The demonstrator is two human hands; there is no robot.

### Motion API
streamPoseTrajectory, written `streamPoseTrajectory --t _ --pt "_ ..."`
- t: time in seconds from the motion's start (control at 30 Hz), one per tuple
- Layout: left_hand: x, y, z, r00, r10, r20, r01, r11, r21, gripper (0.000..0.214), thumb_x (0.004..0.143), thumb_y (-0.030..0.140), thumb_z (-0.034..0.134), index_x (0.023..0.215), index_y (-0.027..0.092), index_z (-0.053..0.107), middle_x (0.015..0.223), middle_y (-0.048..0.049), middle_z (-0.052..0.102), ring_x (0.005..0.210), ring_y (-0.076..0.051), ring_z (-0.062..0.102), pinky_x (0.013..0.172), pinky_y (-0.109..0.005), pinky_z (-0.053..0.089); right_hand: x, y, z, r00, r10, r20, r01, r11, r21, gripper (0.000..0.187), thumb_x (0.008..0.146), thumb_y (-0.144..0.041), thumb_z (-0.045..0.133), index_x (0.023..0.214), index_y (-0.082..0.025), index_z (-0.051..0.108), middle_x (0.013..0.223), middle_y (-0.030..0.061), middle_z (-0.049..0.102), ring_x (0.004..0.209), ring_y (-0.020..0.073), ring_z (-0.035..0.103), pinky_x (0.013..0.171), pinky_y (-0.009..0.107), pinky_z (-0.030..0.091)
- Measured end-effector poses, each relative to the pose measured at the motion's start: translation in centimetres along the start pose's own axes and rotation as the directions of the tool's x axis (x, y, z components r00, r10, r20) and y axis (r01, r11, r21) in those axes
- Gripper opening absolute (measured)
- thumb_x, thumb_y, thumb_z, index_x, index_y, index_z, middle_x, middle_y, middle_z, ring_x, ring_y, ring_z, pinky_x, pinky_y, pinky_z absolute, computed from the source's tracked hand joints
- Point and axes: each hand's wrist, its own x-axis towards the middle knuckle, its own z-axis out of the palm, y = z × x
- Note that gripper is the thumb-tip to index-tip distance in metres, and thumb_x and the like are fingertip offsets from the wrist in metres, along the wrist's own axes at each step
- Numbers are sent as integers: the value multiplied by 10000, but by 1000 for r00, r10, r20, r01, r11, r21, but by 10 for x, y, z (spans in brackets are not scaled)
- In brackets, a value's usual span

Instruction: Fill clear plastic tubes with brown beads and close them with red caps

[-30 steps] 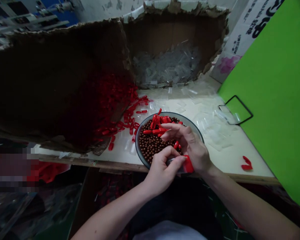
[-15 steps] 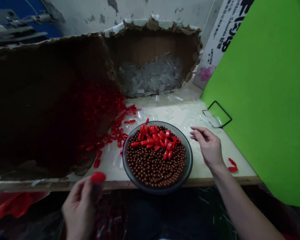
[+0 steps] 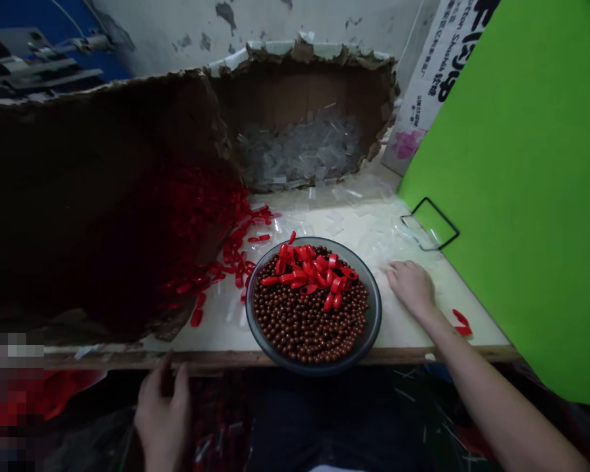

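Note:
My left hand [image 3: 163, 410] hangs just off the table's front edge at the lower left, thumb and fingers apart with nothing between them. On the table right of the bowl rests my right hand [image 3: 412, 286], its fingers curled down and together by several clear plastic pieces [image 3: 381, 244]; what is in the fingertips, if anything, is hidden. Between the hands sits a grey bowl [image 3: 375, 321] full of brown beads [image 3: 305, 328]. A heap of small red plastic caps [image 3: 305, 269] lies on the beads toward the back.
A torn cardboard box [image 3: 216, 118] at the left spills red caps [image 3: 236, 252]; its back compartment holds clear pieces [image 3: 305, 147]. A green panel [image 3: 521, 196] with a black wire handle [image 3: 442, 223] slants along the right. One red piece [image 3: 462, 322] lies near the right edge.
My left hand has let go of the red piece it held, which is out of sight now, and its fingers have spread. My right hand has lowered onto the table by the clear pieces.

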Motion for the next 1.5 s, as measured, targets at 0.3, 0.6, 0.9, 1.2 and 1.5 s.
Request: streamPoseTrajectory --t 0.3,0.6,0.9,1.2,1.5 --pt "-9 141 43 914 406 -6 -371 827 -422 295 871 201 542 1159 208 603 1150 -80 597 1098 -194 561 993 -374 447 -34 -44 -77 962 -228 150 90 782 617 358 869 -455 561 1109 -207 655 1044 77 707 824 196 657 693 306 525" --pt "-15 161 72 870 482 101 -373 780 -502 297 889 142 493 1163 200 592 1159 -99 569 1118 -203 542 998 -400 446 -44 -131 -96 772 -565 293 321 743 587 304 915 -297 475 1188 -251 599 969 34 699 769 154 650 711 286 510" --pt "-15 160 72 869 465 168 -343 811 -474 364 885 83 421 1200 188 570 1188 -104 568 1131 -203 531 1000 -385 432 -47 -133 -86 599 -603 527 270 772 576 417 800 -226 578 1216 -200 588 886 46 709 752 180 664 710 287 518" --pt "-15 166 70 778 479 406 -430 878 -211 408 840 63 385 1186 158 580 1107 -120 645 1010 -263 594 893 -424 471 -47 -155 -60 575 -568 590 715 699 -24 234 867 -333 510 777 -181 664 806 115 699 679 244 667 585 304 431" --pt "-14 161 67 690 549 472 -415 834 -364 483 807 34 383 1226 212 544 1189 -64 660 1060 -217 627 899 -355 498 -53 -172 -27 675 -602 427 466 796 386 126 795 -153 533 762 -152 655 822 74 688 770 195 638 725 286 464"
